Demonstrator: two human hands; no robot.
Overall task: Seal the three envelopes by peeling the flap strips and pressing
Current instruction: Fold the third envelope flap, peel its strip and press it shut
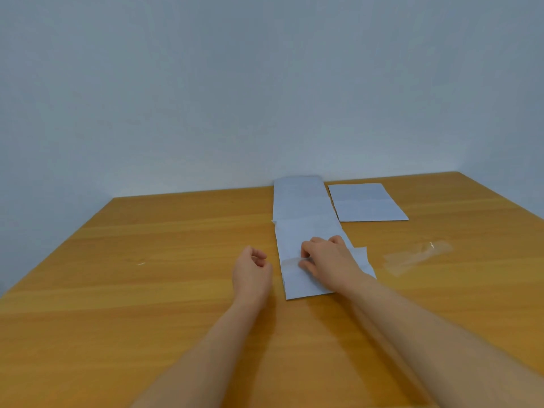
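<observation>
Paper, pale and matte, is forming the near envelope (297,278), lying flat at the table's (147,290) centre; right hand (326,263) is pinching its glossy strip (290,262). Left hand (251,273) is hovering at nine o'clock, loosely curled, holding nothing. Peeled clear strips (418,256) are lying at three o'clock.

Two bare forearms reach in from the lower edge; no sleeve covers either as far as they show; the left hand (251,270) and right hand (329,260) are uncovered; fingernails are short, though motion blur softens finer detail.
</observation>
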